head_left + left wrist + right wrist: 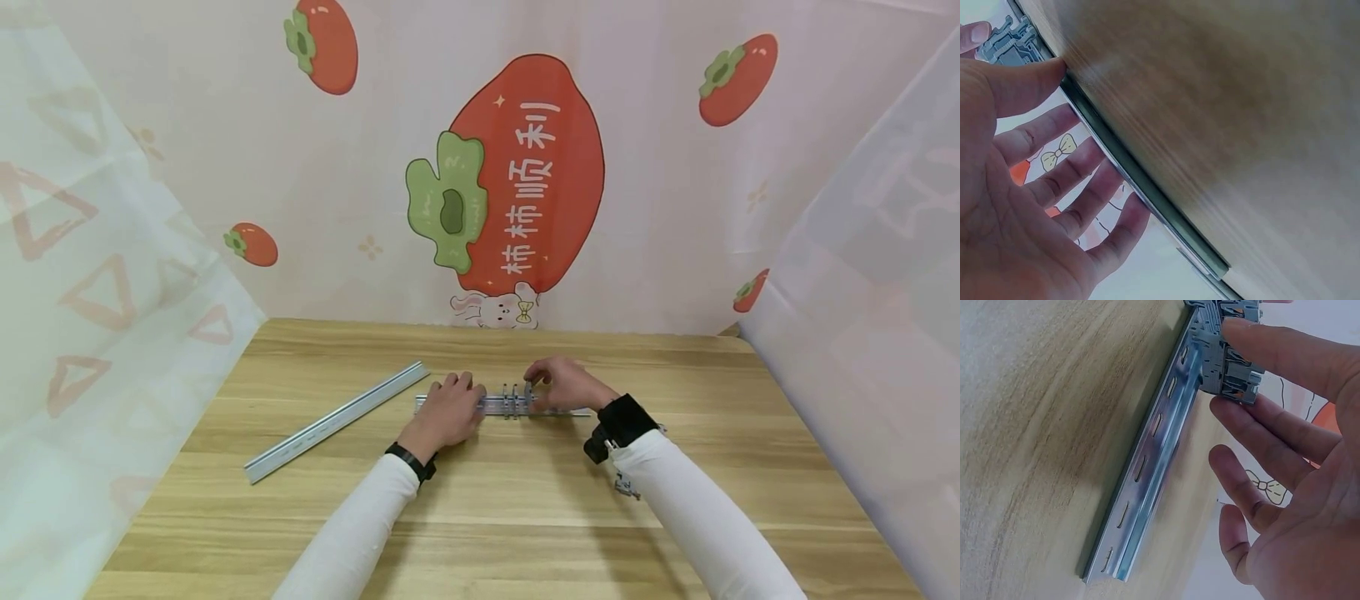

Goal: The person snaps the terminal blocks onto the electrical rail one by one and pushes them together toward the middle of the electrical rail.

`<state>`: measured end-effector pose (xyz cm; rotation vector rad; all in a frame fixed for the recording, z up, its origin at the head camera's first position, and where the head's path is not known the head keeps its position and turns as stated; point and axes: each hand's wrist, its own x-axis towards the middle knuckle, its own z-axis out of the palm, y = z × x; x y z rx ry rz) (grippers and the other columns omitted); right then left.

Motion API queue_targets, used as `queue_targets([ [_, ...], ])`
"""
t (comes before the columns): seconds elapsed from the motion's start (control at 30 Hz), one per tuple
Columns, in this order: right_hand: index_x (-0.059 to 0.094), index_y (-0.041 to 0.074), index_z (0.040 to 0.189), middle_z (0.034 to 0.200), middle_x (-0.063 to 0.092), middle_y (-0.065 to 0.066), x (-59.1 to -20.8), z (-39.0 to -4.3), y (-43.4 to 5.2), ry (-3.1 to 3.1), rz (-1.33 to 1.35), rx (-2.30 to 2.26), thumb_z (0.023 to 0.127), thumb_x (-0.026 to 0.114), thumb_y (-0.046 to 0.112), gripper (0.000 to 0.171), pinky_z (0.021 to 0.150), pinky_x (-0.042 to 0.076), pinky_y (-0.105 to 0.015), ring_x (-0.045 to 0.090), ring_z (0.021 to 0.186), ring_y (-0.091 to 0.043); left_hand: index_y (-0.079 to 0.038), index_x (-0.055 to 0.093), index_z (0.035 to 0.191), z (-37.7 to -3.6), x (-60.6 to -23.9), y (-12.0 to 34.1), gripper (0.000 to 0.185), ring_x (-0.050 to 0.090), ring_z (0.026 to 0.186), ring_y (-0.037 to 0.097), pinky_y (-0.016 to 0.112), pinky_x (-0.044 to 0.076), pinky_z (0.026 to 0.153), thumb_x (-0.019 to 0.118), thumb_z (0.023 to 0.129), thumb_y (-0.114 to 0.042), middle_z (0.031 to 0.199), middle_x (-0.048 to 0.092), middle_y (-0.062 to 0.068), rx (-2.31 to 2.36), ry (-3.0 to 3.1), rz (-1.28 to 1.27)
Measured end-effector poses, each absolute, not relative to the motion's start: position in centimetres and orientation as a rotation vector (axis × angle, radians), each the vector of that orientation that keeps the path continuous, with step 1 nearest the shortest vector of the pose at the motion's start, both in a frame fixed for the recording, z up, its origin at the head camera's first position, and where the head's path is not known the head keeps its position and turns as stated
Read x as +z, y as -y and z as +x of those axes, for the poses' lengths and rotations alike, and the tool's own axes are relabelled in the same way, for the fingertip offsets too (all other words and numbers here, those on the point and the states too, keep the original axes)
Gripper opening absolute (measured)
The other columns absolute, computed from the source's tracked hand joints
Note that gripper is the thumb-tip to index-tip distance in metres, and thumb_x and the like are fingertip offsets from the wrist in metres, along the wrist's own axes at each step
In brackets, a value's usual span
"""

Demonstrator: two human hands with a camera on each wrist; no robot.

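Note:
A slotted metal DIN rail (492, 406) lies crosswise on the table, with several grey terminal blocks (511, 402) standing on it near its middle. My left hand (450, 410) grips the rail left of the blocks; in the left wrist view the thumb is on one side of the rail (1141, 178) and the fingers on the other. With thumb and fingers, my right hand (568, 385) pinches a grey terminal block (1229, 369), which sits at the rail (1147, 456) beside the others. Its lower fingers are loosely bent. Part of the rail is hidden under the left hand.
A second DIN rail (337, 422) lies slanted on the wooden table (510, 533) to the left. Small grey parts (627, 487) lie beside the right sleeve, partly covered by it. A printed cloth backdrop (645, 208) stands behind the table, with cloth at both sides.

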<state>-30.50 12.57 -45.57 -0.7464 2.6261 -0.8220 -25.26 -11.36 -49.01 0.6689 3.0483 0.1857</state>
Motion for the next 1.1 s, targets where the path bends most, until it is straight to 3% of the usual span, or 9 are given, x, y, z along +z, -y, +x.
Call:
queue_targets([
  [0.57,0.071,0.003,0.118,0.107,0.070,-0.003,-45.3,-30.4,-12.3,-2.625,-0.693,-0.826,0.076,0.091,0.014,0.047,0.095,0.050,-0.046,0.064,0.101,-0.022,-0.016,0.070,0.123,-25.5,-48.6,11.1,0.030,0.055,0.108,0.029,0.053,0.050,0.083,0.069,0.098,-0.031,0.115,0.059,0.005,0.197,-3.084,0.653],
  [0.73,0.073,0.006,0.114,0.102,0.072,0.001,-45.8,-30.3,-12.3,-2.665,-0.677,-0.829,0.074,0.093,0.016,0.045,0.102,0.037,-0.051,0.064,0.100,-0.020,-0.016,0.070,0.122,-25.4,-48.6,11.1,0.029,0.055,0.108,0.029,0.053,0.050,0.083,0.070,0.098,-0.031,0.115,0.059,0.005,0.208,-3.074,0.647],
  [0.87,0.074,0.008,0.110,0.098,0.074,0.003,-46.2,-30.0,-12.3,-2.710,-0.703,-0.825,0.073,0.094,0.018,0.043,0.097,0.024,-0.056,0.065,0.103,-0.020,-0.016,0.070,0.123,-25.3,-48.7,11.1,0.029,0.055,0.108,0.029,0.053,0.050,0.083,0.070,0.098,-0.031,0.115,0.059,0.005,0.215,-3.074,0.651],
  [1.1,0.075,0.008,0.108,0.098,0.075,0.001,-46.7,-29.2,-12.3,-2.804,-0.745,-0.794,0.072,0.095,0.018,0.043,0.093,0.024,-0.055,0.065,0.104,-0.024,-0.016,0.070,0.123,-25.1,-48.7,11.0,0.029,0.055,0.109,0.030,0.054,0.050,0.084,0.070,0.098,-0.030,0.116,0.059,0.006,0.224,-3.061,0.641],
])
